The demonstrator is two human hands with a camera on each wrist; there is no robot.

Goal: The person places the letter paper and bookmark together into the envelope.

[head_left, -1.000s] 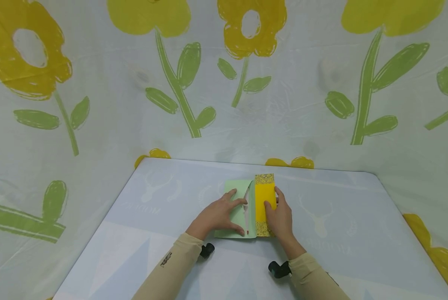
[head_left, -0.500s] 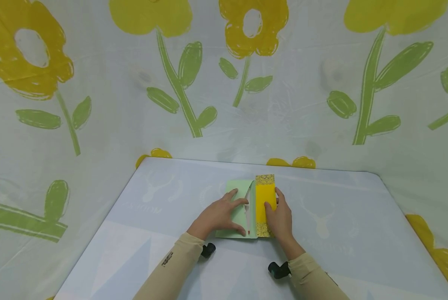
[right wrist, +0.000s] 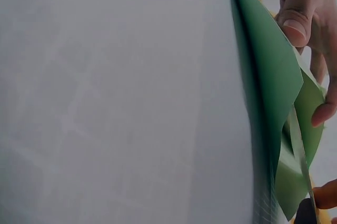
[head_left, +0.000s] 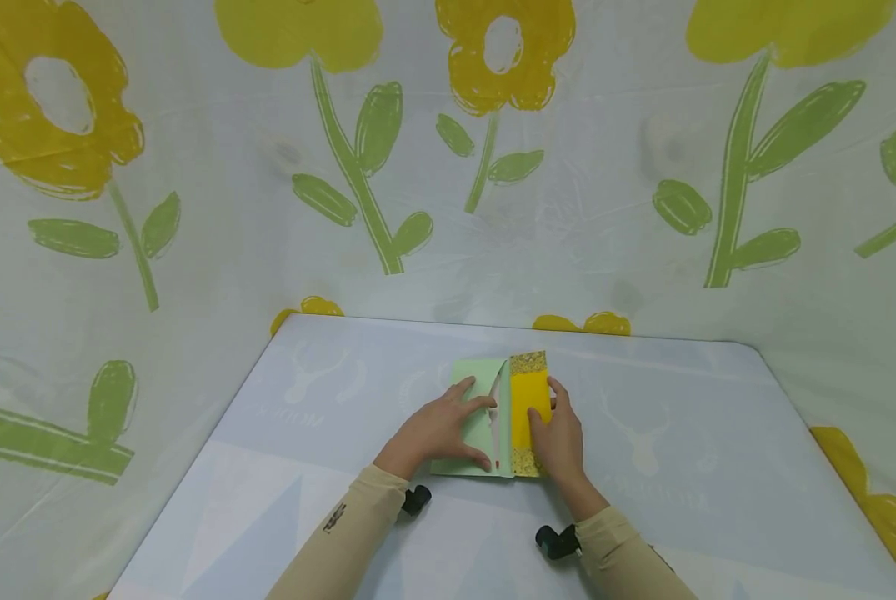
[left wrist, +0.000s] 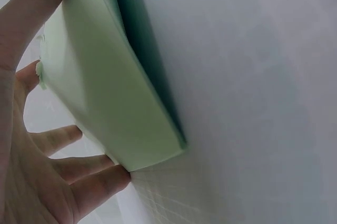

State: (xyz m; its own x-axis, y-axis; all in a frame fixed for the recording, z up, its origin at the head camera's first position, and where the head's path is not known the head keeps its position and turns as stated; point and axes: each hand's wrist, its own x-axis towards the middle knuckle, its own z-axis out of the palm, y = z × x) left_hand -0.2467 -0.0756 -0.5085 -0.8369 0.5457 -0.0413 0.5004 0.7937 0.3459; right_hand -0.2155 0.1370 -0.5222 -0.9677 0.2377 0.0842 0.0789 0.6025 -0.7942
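Observation:
In the head view, a light green paper envelope (head_left: 480, 429) lies on the table with a white strip showing along its slit. My left hand (head_left: 440, 429) rests spread over it, fingertips pressing near its edges. At the envelope's right side is a yellow card (head_left: 528, 408) with speckled gold bands at both ends. My right hand (head_left: 562, 437) holds this card by its right edge, thumb on top and the other fingers partly hidden behind. The left wrist view shows the green envelope (left wrist: 110, 87) raised along one edge; in the right wrist view its green paper (right wrist: 268, 56) gapes apart.
A pale blue and white table (head_left: 673, 517) with faint deer-head prints spreads around the hands. Behind it hangs a curtain (head_left: 583, 258) with large yellow flowers and green leaves. Black camera mounts (head_left: 556, 542) sit at the wrists, close over the table.
My right hand and the yellow card have shifted very slightly left and toward me, the card's right edge tilting a little. My left hand stays in place on the green envelope.

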